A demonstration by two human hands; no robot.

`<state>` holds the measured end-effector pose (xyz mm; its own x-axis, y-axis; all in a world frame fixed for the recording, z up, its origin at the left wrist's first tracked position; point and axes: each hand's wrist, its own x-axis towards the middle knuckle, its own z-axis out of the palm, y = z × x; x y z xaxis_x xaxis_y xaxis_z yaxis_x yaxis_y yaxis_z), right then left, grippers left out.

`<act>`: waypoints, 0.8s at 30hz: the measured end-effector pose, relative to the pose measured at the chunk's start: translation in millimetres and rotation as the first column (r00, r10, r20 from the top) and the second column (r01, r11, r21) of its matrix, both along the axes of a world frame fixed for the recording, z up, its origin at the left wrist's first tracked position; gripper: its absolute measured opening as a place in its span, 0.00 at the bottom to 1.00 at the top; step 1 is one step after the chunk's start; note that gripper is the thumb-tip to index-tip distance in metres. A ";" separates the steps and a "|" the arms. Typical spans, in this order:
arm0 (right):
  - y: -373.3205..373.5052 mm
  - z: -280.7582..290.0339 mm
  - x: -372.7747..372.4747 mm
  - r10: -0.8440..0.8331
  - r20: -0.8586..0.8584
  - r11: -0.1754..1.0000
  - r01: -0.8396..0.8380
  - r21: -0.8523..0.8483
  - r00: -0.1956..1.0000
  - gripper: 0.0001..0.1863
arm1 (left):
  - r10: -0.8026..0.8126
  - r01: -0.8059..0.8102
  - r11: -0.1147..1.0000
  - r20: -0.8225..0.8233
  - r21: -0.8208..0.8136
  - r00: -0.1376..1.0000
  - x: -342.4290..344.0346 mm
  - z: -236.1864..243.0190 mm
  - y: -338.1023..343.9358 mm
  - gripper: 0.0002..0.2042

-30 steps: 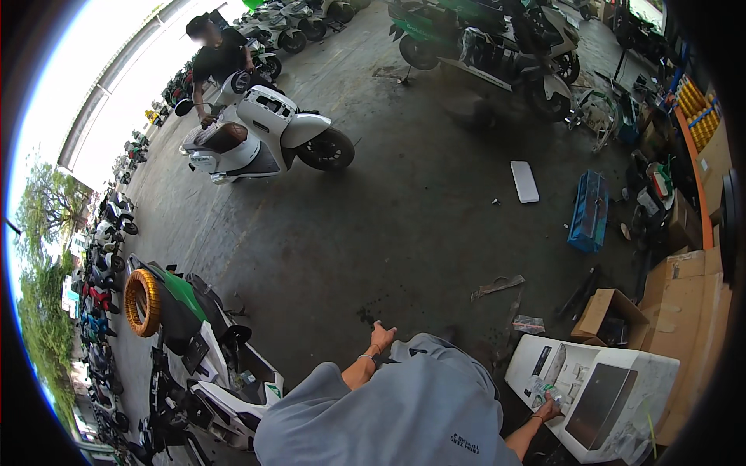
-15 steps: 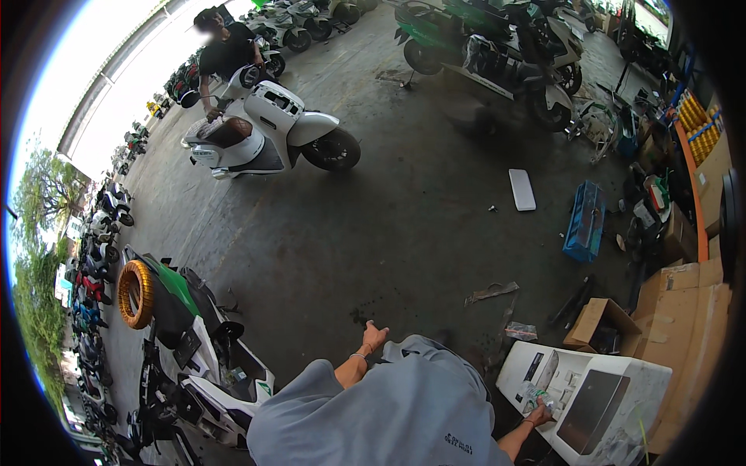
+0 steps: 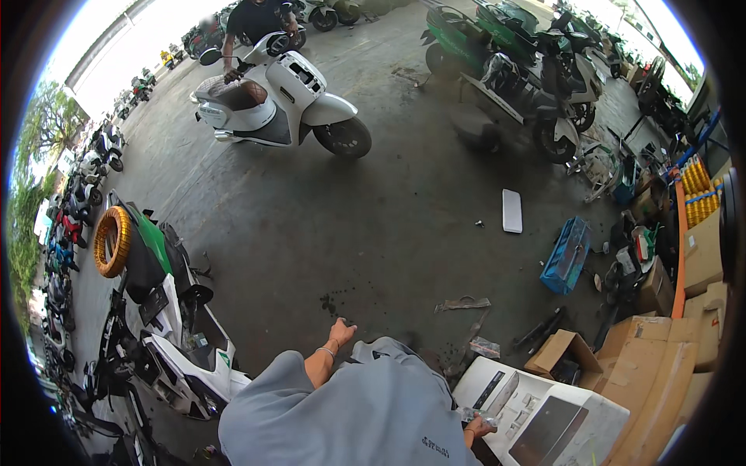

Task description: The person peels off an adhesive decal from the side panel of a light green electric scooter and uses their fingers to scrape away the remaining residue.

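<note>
In front of my body my left hand [image 3: 342, 332], with a bracelet at its wrist, is held over the dark floor. Its fingers look curled; whether anything small is in them is hidden. Low on the right, my right hand [image 3: 482, 426] is closed around a clear plastic bottle [image 3: 467, 415]. Just beneath that hand is a white cabinet-like machine [image 3: 497, 386] with a dark glossy panel [image 3: 549, 432] and several small fittings on its top.
An open cardboard box [image 3: 566, 353] lies beyond the machine. A blue crate [image 3: 566, 256] and a white flat panel [image 3: 511, 210] rest on the floor. A partly stripped scooter [image 3: 183, 349] stands at left. Ahead, a person [image 3: 260, 22] holds a white scooter [image 3: 291, 101].
My right hand and the bottle have drawn left, from over the machine's top toward its near left edge. My left hand stays in front of me. The view has shifted somewhat.
</note>
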<state>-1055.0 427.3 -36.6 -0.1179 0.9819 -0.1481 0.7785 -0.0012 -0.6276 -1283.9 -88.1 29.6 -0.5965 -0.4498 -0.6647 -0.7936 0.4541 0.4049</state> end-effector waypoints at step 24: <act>-103.2 65.4 -316.0 0.953 -0.062 0.300 -0.950 0.081 0.296 0.40 | 0.736 -0.752 0.657 0.258 -0.053 0.625 335.9 14.4 34.8 0.24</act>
